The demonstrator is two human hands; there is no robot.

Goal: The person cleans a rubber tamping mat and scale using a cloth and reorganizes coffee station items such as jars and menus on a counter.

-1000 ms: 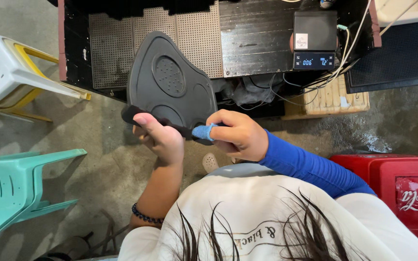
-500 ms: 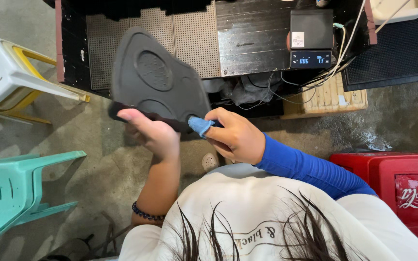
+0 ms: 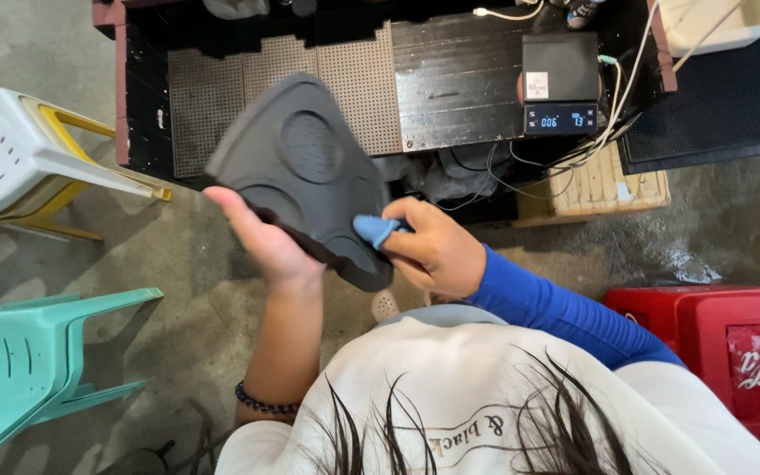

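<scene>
A dark grey, roughly triangular moulded plate [image 3: 305,167] with round dimpled hollows is held up in front of me, tilted. My left hand [image 3: 261,242] supports its lower left edge from beneath, palm up and fingers stretched along the edge. My right hand [image 3: 433,251], in a long blue sleeve with a blue cover on the thumb, grips the plate's lower right corner, thumb pressed onto its face.
Beyond the plate stands a black workbench [image 3: 450,79] with perforated panels, a small digital scale [image 3: 560,88], cables and a wooden pallet [image 3: 591,189]. White and yellow chairs [image 3: 19,154] and a teal chair [image 3: 28,361] stand at left. A red crate [image 3: 732,352] sits at right.
The plate has swung from edge-on and upright to lying flatter, its dimpled face turned up toward me. Both hands kept hold and shifted slightly right.
</scene>
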